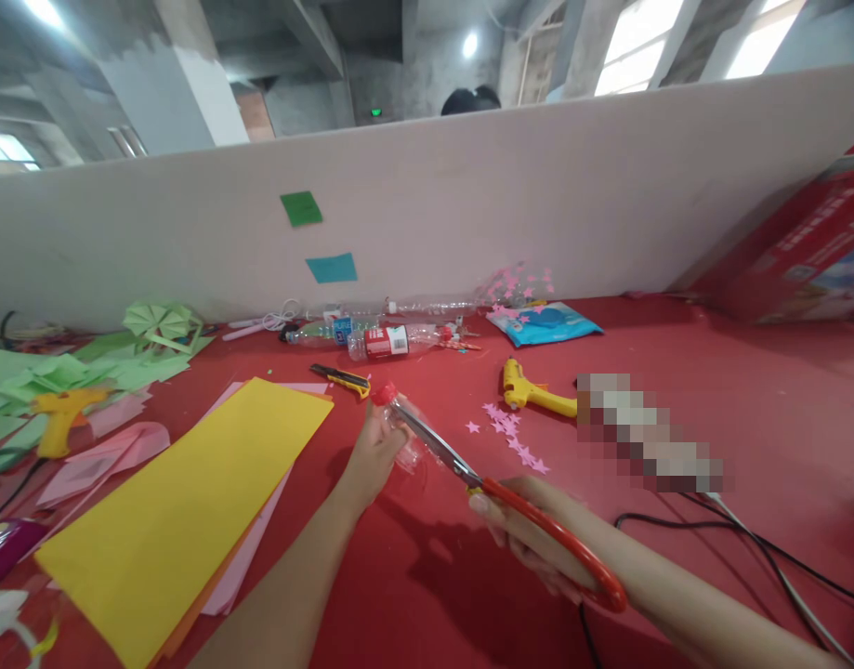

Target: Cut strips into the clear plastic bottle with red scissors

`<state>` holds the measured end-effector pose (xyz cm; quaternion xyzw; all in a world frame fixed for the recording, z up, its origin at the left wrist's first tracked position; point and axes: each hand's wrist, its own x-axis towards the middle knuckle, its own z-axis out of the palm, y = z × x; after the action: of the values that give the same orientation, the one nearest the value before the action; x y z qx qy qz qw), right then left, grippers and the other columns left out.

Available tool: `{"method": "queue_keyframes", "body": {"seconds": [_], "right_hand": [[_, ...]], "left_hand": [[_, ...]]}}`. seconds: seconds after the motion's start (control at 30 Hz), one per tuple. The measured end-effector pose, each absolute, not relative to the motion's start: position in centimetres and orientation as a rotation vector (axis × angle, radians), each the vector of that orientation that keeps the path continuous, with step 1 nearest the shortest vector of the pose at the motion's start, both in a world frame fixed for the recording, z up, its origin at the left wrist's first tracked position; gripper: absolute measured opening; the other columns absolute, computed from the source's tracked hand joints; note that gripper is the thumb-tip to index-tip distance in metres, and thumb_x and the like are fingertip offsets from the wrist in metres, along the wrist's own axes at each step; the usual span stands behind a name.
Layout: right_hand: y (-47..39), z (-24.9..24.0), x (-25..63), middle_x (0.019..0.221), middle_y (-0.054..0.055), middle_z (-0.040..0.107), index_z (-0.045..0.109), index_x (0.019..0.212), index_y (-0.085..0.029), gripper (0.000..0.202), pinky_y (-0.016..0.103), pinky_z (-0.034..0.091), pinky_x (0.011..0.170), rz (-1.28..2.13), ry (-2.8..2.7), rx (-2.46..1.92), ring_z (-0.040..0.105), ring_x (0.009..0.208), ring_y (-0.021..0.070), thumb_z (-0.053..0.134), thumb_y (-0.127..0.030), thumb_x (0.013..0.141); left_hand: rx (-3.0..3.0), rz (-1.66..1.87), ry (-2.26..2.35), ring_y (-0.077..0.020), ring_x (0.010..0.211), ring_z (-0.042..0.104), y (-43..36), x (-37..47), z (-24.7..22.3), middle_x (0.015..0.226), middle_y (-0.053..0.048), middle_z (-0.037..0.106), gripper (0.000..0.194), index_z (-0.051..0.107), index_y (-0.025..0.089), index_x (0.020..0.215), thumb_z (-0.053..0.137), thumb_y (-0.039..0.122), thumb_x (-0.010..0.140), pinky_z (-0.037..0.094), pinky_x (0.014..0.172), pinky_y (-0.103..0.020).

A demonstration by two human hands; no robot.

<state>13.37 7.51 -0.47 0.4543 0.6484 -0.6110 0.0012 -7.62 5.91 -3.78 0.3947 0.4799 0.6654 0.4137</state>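
My left hand (374,453) is closed around a piece of clear plastic bottle (411,453) with a red cap (385,394), held above the red table. In my right hand (528,520) is a pair of scissors (461,465) with red handles. Their blades reach up and left to the bottle piece, with the tips near its neck below the cap. Whether the blades are cutting into the plastic I cannot tell. Pink paper stars (514,432) lie to the right of the blades, and a yellow box cutter (343,379) lies behind my left hand.
Yellow paper sheets (190,511) cover the left side, with green folded paper (158,325) beyond. Plastic bottles (388,342) and a blue packet (545,323) lie along the white partition (427,214). A yellow glue gun (538,395) and black cables (677,523) are at right.
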Motion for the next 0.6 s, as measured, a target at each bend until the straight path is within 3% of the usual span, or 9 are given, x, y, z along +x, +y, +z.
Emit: {"method": "queue_keyframes", "body": {"seconds": [0.3, 0.6], "right_hand": [[8.1, -0.1, 13.5, 0.032, -0.011, 0.036, 0.046, 0.064, -0.02, 0.048, 0.015, 0.036, 0.028, -2.007, 1.986, 1.278, 0.037, 0.023, 0.006, 0.044, -0.064, 0.084], [8.5, -0.4, 14.0, 0.047, -0.007, 0.046, 0.047, 0.07, -0.019, 0.05, 0.016, 0.029, 0.031, -1.817, 2.242, 1.38, 0.038, 0.03, 0.0047, 0.05, -0.068, 0.081]], "left_hand": [[0.936, 1.723, 1.081, -0.0131, 0.074, 0.054, 6.4, -7.3, -4.0, 0.079, 0.002, 0.06, 0.027, 0.056, 0.022, 0.09, 0.07, 0.019, 0.067, 0.041, 0.074, -0.028], [0.449, 1.856, 0.778, -0.0133, 0.08, 0.061, 6.1, -8.9, -2.4, 0.083, 0.0, 0.065, 0.035, 0.061, 0.019, 0.087, 0.077, 0.018, 0.056, 0.046, 0.074, -0.026]]}}
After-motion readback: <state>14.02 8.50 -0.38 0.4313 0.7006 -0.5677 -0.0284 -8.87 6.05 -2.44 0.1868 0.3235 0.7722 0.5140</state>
